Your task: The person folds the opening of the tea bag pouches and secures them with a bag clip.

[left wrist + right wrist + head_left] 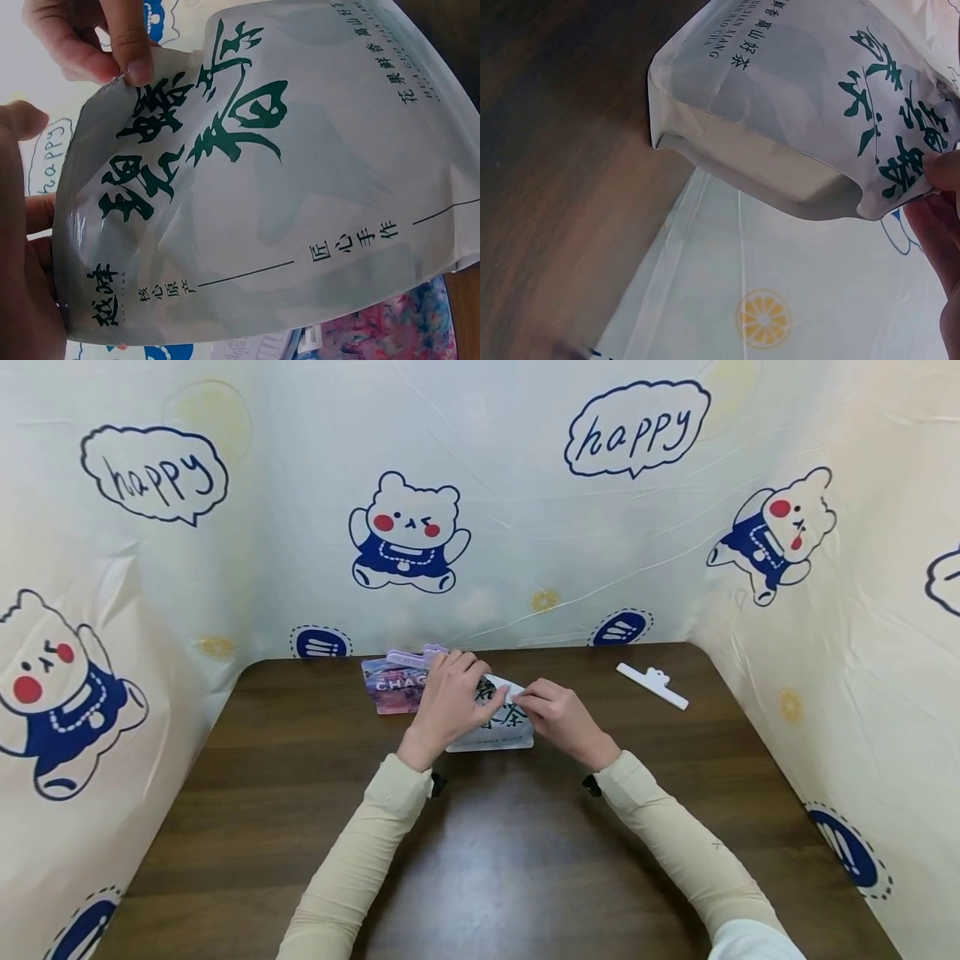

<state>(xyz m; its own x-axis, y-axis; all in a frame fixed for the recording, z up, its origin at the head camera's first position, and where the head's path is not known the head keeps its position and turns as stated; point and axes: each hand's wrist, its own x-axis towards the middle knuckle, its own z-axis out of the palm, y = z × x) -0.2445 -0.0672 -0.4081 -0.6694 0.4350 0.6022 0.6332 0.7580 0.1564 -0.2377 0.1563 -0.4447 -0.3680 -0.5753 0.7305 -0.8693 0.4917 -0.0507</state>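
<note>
A white tea pouch [491, 739] with green Chinese characters stands near the back of the table, its top edge between both hands. My left hand [453, 689] holds the pouch's upper left part. In the left wrist view its fingers [41, 214] pass behind the top edge, while the thumb lies apart from the pouch. My right hand [558, 714] pinches the top edge near the right corner between thumb and fingers, also seen close up in the right wrist view, where the pouch's folded side [780, 172] shows.
Behind my left hand lies a pink and blue pouch [393, 689], partly hidden, with a purple sealing clip [408, 658] along its top. A white sealing clip [651, 683] lies at the back right of the table [300, 793]. A printed curtain [510, 527] hangs behind and at both sides.
</note>
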